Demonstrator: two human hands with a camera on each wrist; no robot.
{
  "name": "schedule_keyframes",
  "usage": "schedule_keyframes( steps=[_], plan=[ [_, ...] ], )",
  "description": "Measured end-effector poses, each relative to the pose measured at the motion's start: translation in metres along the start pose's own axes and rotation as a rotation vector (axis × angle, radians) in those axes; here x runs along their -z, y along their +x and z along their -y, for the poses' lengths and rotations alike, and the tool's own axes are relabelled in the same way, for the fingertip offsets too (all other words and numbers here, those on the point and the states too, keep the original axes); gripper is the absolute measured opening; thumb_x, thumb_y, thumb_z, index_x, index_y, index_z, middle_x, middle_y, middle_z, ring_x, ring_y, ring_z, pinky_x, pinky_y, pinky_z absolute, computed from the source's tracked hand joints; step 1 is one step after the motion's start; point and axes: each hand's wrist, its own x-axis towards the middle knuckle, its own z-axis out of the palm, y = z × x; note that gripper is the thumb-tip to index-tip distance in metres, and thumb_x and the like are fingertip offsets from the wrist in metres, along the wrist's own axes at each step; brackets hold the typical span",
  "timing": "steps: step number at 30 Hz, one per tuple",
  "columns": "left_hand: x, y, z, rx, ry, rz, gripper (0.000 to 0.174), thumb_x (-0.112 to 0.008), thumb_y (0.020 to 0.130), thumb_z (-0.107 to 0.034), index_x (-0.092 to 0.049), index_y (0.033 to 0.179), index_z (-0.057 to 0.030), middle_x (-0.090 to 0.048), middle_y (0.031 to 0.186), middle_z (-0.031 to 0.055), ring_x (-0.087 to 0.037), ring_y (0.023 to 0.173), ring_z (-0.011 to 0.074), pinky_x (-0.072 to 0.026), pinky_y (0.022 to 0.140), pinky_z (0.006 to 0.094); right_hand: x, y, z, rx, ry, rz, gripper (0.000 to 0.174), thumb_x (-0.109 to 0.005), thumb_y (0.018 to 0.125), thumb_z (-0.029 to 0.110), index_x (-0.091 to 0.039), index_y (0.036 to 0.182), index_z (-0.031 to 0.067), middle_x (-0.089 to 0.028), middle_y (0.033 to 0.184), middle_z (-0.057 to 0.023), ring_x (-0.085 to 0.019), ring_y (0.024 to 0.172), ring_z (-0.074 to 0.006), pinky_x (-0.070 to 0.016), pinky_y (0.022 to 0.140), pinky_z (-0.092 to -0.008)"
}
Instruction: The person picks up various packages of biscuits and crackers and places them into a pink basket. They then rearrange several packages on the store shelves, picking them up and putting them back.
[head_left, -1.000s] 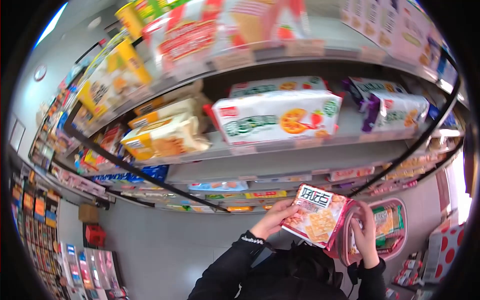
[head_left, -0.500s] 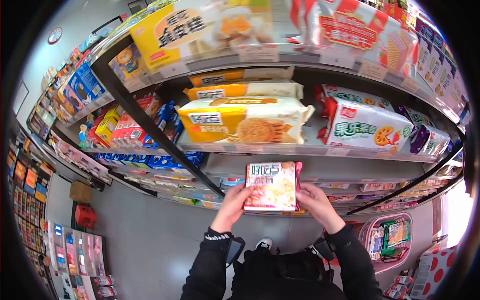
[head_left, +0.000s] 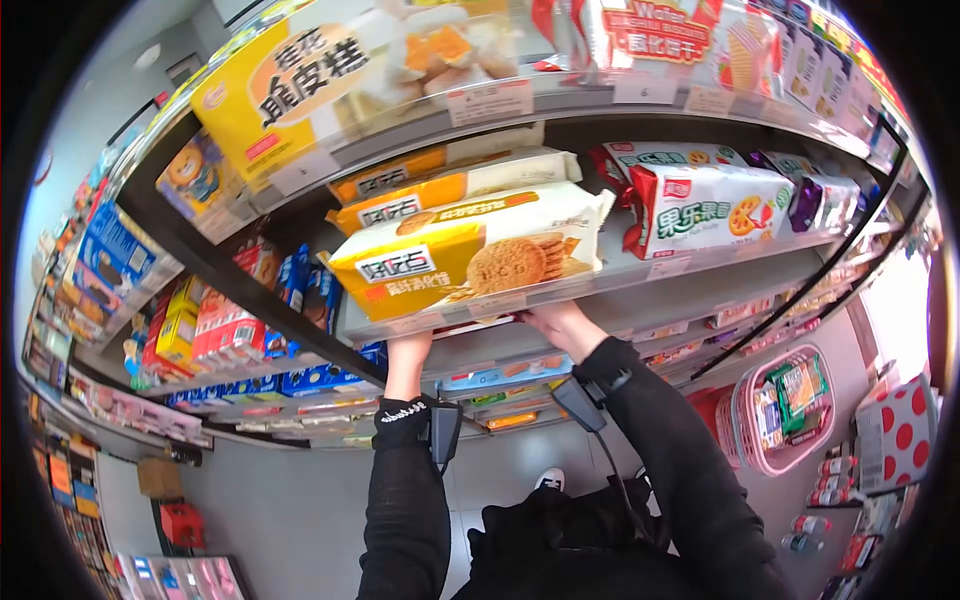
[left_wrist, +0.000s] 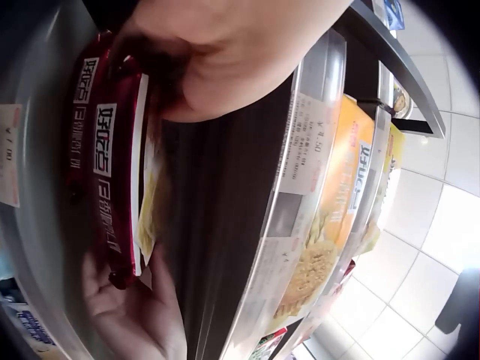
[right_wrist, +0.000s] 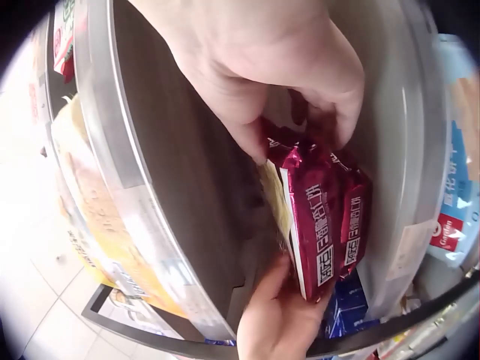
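Both hands reach under the shelf edge (head_left: 600,285) and hold a dark red cracker pack (right_wrist: 322,217) between them. In the right wrist view my right hand (right_wrist: 300,120) grips the pack's top end from above, fingers curled over it. The left hand (right_wrist: 277,315) supports the pack's lower end. In the left wrist view the left hand (left_wrist: 150,75) curls over the red pack (left_wrist: 105,150), with the right hand (left_wrist: 135,307) below it. In the head view the left hand (head_left: 410,345) and right hand (head_left: 550,320) disappear under the shelf, and the pack is hidden.
Yellow biscuit packs (head_left: 470,260) lie on the shelf just above the hands, with white and green packs (head_left: 710,205) to their right. Blue and red boxes (head_left: 250,300) fill the shelves to the left. A pink basket (head_left: 785,410) with packs stands on the floor at the right.
The hands have lifted the red pack from in front of the chest and pushed it into the shelf below the yellow biscuits. The head has tilted up and left.
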Motion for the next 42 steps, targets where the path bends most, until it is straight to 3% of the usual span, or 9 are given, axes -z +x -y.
schedule_keyframes(
  steps=[1, 4, 24, 26, 28, 30, 33, 37, 42],
  plan=[
    [-0.002, 0.003, 0.01, -0.247, 0.423, -0.104, 0.022, -0.052, 0.08, -0.016, -0.056, 0.097, -0.0034, -0.061, 0.09, 0.0105, -0.056, 0.087, 0.0245, -0.043, 0.078, 0.0358, -0.005, 0.001, 0.001, 0.014, -0.064, -0.031, 0.035, -0.057, 0.08, 0.01, -0.045, 0.112, 0.0027, -0.052, 0.104, -0.0059, -0.051, 0.092, -0.0148, -0.0447, 0.076, -0.0291],
    [-0.04, 0.022, 0.088, -0.224, 0.235, -0.189, 0.025, -0.051, 0.078, -0.021, -0.058, 0.098, -0.0057, -0.061, 0.094, 0.0102, -0.052, 0.095, 0.0297, -0.0382, 0.084, 0.0401, -0.015, 0.009, -0.008, 0.235, -0.29, -0.101, 0.035, -0.054, 0.082, 0.012, -0.043, 0.115, 0.0031, -0.051, 0.107, -0.0049, -0.048, 0.094, -0.0155, -0.0411, 0.081, -0.028],
    [0.011, 0.015, 0.004, -0.099, 0.715, 0.078, 0.023, -0.048, 0.08, -0.014, -0.058, 0.097, -0.0037, -0.057, 0.101, 0.0171, -0.05, 0.096, 0.034, -0.0372, 0.085, 0.0392, -0.017, 0.034, -0.017, 0.669, -1.048, 0.199, 0.032, -0.053, 0.08, 0.02, -0.051, 0.108, 0.004, -0.052, 0.111, -0.0148, -0.049, 0.1, -0.0241, -0.0381, 0.088, -0.0325],
    [0.0, 0.0, 0.006, -0.328, 0.721, -0.179, 0.022, -0.051, 0.079, -0.014, -0.058, 0.092, 0.0024, -0.059, 0.092, 0.0197, -0.053, 0.088, 0.0362, -0.0392, 0.078, 0.0429, 0.001, 0.026, -0.021, 0.694, -1.041, 0.156, 0.038, -0.056, 0.075, 0.031, -0.055, 0.104, 0.0075, -0.055, 0.104, -0.0123, -0.053, 0.096, -0.0263, -0.0413, 0.084, -0.0351],
    [-0.012, -0.029, -0.061, -0.19, 0.226, -0.184, 0.024, -0.049, 0.082, -0.011, -0.052, 0.097, 0.0071, -0.054, 0.094, 0.0264, -0.05, 0.087, 0.039, -0.0363, 0.081, 0.0444, 0.026, -0.008, -0.013, 0.731, -1.006, 0.206, 0.041, -0.058, 0.073, 0.029, -0.054, 0.105, 0.0046, -0.056, 0.102, -0.0149, -0.055, 0.093, -0.0277, -0.043, 0.082, -0.0359],
    [-0.03, -0.064, -0.052, -0.285, 0.396, -0.257, 0.039, -0.044, 0.085, -0.01, -0.036, 0.118, 0.0078, -0.037, 0.12, 0.0267, -0.036, 0.112, 0.0373, -0.0268, 0.095, 0.0412, 0.051, -0.063, 0.023, 0.094, -0.828, 0.396, 0.035, -0.058, 0.076, 0.019, -0.052, 0.105, 0.0, -0.056, 0.101, -0.0155, -0.054, 0.097, -0.0236, -0.0427, 0.082, -0.0319],
    [-0.063, -0.112, -0.097, -0.31, 0.159, -0.012, 0.037, -0.046, 0.079, -0.002, -0.042, 0.116, 0.0026, -0.042, 0.119, 0.0186, -0.042, 0.107, 0.0306, -0.0334, 0.091, 0.0361, 0.12, -0.107, 0.03, 0.322, -1.009, 0.462, 0.033, -0.061, 0.075, 0.016, -0.053, 0.102, -0.0008, -0.059, 0.095, -0.0138, -0.058, 0.087, -0.0211, -0.0454, 0.077, -0.0296],
    [-0.124, -0.14, -0.133, -0.301, -0.023, 0.364, 0.017, -0.046, 0.075, 0.001, -0.055, 0.091, 0.0021, -0.055, 0.098, 0.0153, -0.051, 0.095, 0.0307, -0.0386, 0.084, 0.0368, 0.227, -0.186, 0.062, 0.134, -0.839, 0.202, 0.034, -0.058, 0.08, 0.019, -0.051, 0.107, -0.001, -0.058, 0.101, -0.012, -0.057, 0.092, -0.0178, -0.0457, 0.081, -0.0284],
    [-0.213, -0.148, -0.188, -0.239, -0.147, 0.64, 0.017, -0.047, 0.076, 0.0, -0.056, 0.09, 0.0022, -0.056, 0.094, 0.015, -0.054, 0.089, 0.0284, -0.0418, 0.08, 0.0337, 0.356, -0.299, 0.088, 0.067, -0.464, -0.508, 0.026, -0.058, 0.077, 0.016, -0.058, 0.096, -0.0012, -0.061, 0.081, -0.0072, -0.059, 0.076, -0.0135, -0.047, 0.066, -0.0261]
  ],
)
